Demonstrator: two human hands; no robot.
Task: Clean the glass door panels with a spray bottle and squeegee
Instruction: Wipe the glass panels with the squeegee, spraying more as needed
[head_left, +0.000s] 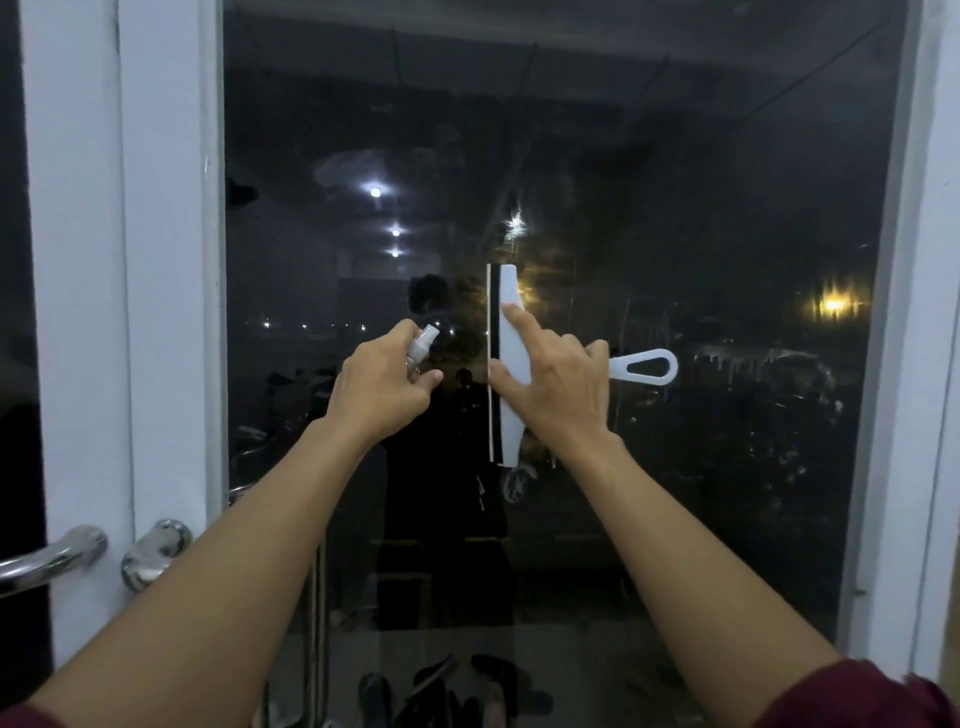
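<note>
A tall dark glass door panel (675, 208) fills the middle of the view, showing smears and reflected lights. My right hand (558, 384) grips a white squeegee (508, 291) whose blade stands vertical against the glass; its looped handle end (649, 367) points right, and my index finger lies along the head. My left hand (382, 389) is closed around a small clear spray bottle (422, 345), its nozzle near the glass just left of the squeegee.
White door frames border the pane: a wide one on the left (161, 260) and one on the right (924, 364). Two chrome door handles (156, 553) stick out at the lower left. Shoes or sandals (436, 686) show dimly near the floor behind the glass.
</note>
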